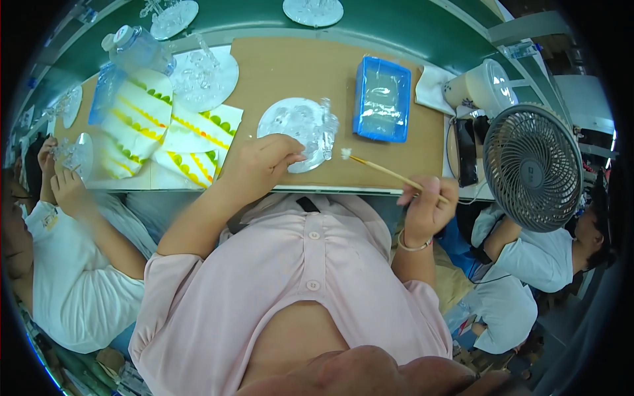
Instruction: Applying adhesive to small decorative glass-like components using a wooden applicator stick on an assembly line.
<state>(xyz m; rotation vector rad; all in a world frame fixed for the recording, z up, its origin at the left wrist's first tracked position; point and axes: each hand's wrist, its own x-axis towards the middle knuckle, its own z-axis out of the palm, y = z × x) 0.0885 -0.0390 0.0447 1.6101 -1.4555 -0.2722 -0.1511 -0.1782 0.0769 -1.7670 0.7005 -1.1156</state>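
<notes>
In front of me on the brown board lies a white round disc (272,119) with clear, shiny plastic pieces (323,129) on it, mostly along its right side. My left hand (261,165) reaches over the disc's near edge, fingers pinched together; what they hold, if anything, is too small to tell. Between the fingers of my right hand (429,204) is a slim wooden stick (386,171) with a fluffy white tip. That tip hovers to the right of the disc, apart from it. Beyond it stands a blue rectangular tray (360,99) with clear, glossy contents.
Patterned white napkins (198,135), clear bottles (142,49) and another disc with clear pieces (221,79) occupy the left. A black fan (533,168), a lidded tub (479,86) and a dark case (466,152) stand right. People sit on both sides; one's hands (69,185) work at far left.
</notes>
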